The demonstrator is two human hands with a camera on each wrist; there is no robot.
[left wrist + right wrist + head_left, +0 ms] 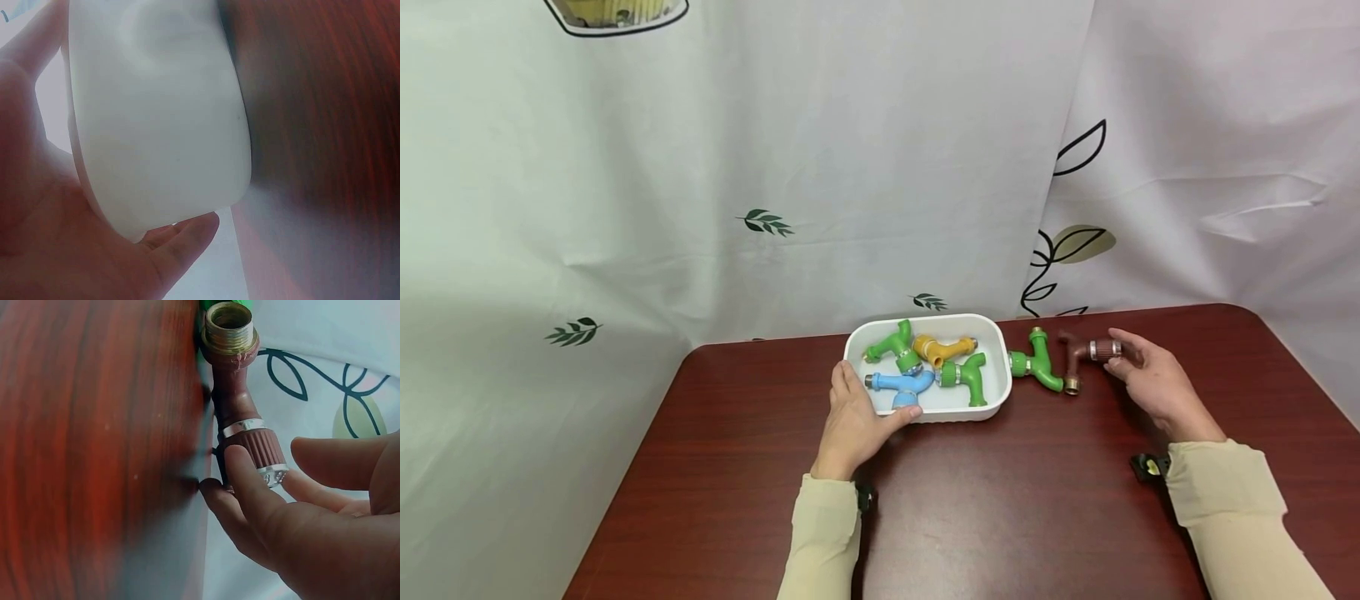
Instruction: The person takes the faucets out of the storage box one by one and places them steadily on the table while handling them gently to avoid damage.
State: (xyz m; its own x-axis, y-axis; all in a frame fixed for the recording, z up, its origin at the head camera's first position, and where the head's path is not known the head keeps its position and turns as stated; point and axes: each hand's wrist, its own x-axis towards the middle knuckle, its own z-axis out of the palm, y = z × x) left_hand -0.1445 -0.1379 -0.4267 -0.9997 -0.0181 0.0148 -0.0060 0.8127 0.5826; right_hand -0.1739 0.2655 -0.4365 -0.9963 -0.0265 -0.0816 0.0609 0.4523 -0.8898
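Observation:
My left hand grips the left front corner of a white plastic tub, thumb over the front rim, fingers along its left side. In the left wrist view the tub wall fills much of the picture. Inside lie a blue tap, a yellow tap and two green taps. My right hand is at the ribbed handle of a brown tap on the table. In the right wrist view a fingertip touches the handle, while a gap shows between handle and upper digit.
Another green tap lies between the tub and the brown tap, against the tub's right side. The dark red table ends at the back near a white cloth printed with leaves.

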